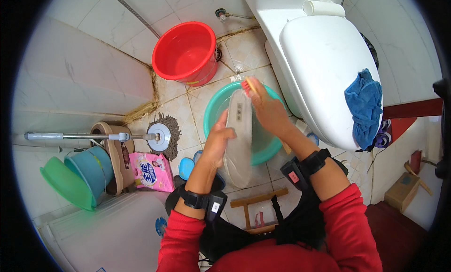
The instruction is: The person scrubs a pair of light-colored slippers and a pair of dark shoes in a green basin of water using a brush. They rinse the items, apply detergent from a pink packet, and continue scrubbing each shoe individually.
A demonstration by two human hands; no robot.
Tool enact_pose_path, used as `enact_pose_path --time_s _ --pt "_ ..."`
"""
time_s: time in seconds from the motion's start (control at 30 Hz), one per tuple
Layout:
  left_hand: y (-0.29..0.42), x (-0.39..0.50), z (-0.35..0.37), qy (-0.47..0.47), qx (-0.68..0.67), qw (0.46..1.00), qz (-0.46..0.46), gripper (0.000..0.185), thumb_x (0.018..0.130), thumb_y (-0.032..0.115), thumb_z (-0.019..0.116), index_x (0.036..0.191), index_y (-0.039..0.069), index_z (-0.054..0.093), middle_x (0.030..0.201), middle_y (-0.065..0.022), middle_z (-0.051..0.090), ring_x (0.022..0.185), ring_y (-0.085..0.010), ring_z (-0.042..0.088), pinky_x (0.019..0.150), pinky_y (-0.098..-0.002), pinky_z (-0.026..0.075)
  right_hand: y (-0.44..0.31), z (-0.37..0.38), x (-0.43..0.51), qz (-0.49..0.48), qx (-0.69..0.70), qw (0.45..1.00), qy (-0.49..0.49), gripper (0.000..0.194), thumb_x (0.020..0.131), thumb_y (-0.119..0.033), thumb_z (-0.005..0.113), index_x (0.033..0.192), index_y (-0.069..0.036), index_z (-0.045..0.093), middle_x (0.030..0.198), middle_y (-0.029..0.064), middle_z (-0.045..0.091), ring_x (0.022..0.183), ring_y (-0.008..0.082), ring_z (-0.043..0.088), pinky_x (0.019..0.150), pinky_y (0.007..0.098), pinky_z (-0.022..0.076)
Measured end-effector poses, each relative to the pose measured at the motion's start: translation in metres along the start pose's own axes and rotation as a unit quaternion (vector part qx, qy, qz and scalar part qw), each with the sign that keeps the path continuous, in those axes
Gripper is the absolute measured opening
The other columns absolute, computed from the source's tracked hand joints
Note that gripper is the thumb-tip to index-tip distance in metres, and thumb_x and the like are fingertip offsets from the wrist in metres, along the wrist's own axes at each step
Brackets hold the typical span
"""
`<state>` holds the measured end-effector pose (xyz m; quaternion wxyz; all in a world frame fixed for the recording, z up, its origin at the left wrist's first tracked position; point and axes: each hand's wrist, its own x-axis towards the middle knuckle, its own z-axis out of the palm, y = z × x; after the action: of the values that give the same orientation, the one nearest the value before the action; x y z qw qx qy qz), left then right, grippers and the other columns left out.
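My left hand (219,140) grips a pale shoe insole (240,141) by its left edge, thumb lying across its face. The insole bears a small dark printed patch and is held lengthwise over a teal plastic basin (208,113) with water in it. In my right hand (266,108) is a scrubbing brush (249,85) with a light wooden back and pink-red bristles. Its bristles are at the insole's far end, near the basin's back rim; whether they press on it is hard to tell. My right forearm passes over the basin's right side.
A red bucket (184,50) stands beyond the basin. To the right is a toilet (324,75) with a blue cloth (364,106) on its lid. At left are a mop (160,136), a pink packet (151,172) and a blue bucket (90,170). A wooden frame (259,198) lies between my legs.
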<state>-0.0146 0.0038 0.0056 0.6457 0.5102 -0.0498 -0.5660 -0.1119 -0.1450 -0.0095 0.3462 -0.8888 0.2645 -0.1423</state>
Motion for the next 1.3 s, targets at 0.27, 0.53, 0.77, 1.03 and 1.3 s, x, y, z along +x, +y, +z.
enact_pose_path --time_s 0.27,0.53,0.77,1.03,1.3 --pt "-0.068 0.073 -0.056 0.152 0.330 0.918 0.157 0.072 0.076 -0.002 0.049 0.144 0.003 0.029 0.132 -0.0154 0.048 0.113 -0.0239 0.052 0.095 -0.0309 0.042 0.012 -0.008 -0.004 0.123 0.186 0.973 -0.053 0.056 0.095 -0.030 0.047 0.145 -0.012 0.029 0.109 0.0174 0.062 0.082 0.0308 0.064 0.065 0.0406 0.0507" --pt "-0.187 0.112 -0.129 0.224 0.454 0.853 0.129 0.080 0.075 0.017 0.071 0.142 0.001 0.031 0.146 -0.0228 0.033 0.135 -0.0370 0.031 0.111 -0.0412 0.027 0.056 0.022 -0.028 0.383 0.298 0.863 -0.140 0.070 0.090 -0.021 0.052 0.150 -0.021 0.017 0.084 0.0060 0.059 0.067 0.0113 0.055 0.048 0.0267 0.0437" --pt "-0.236 0.093 -0.127 0.281 0.566 0.770 0.088 0.086 0.074 0.012 0.069 0.147 0.015 0.024 0.152 -0.0181 0.021 0.136 -0.0409 0.027 0.106 -0.0586 0.025 0.115 0.107 -0.030 0.445 0.245 0.856 -0.096 0.075 0.088 -0.018 0.053 0.151 -0.021 0.011 0.075 0.0061 0.058 0.057 0.0132 0.053 0.047 0.0277 0.0433" --pt "-0.253 0.122 -0.127 0.183 0.691 0.699 -0.012 0.076 0.083 0.011 0.056 0.149 0.021 0.020 0.155 -0.0084 0.017 0.137 -0.0348 0.027 0.105 -0.0650 0.021 0.188 0.179 -0.062 0.232 -0.072 0.968 -0.059 0.087 0.079 -0.015 0.063 0.150 -0.016 0.012 0.117 0.0276 0.052 0.103 0.0427 0.054 0.091 0.0460 0.0445" --pt "-0.268 0.146 -0.149 0.079 0.719 0.684 -0.094 0.066 0.082 0.009 0.056 0.143 0.016 0.032 0.151 -0.0118 0.024 0.137 -0.0367 0.026 0.103 -0.0577 0.030 0.203 0.203 -0.068 0.249 -0.243 0.878 -0.329 0.072 0.080 -0.026 0.064 0.142 -0.009 0.033 0.130 0.0240 0.042 0.118 0.0388 0.044 0.098 0.0479 0.0368"
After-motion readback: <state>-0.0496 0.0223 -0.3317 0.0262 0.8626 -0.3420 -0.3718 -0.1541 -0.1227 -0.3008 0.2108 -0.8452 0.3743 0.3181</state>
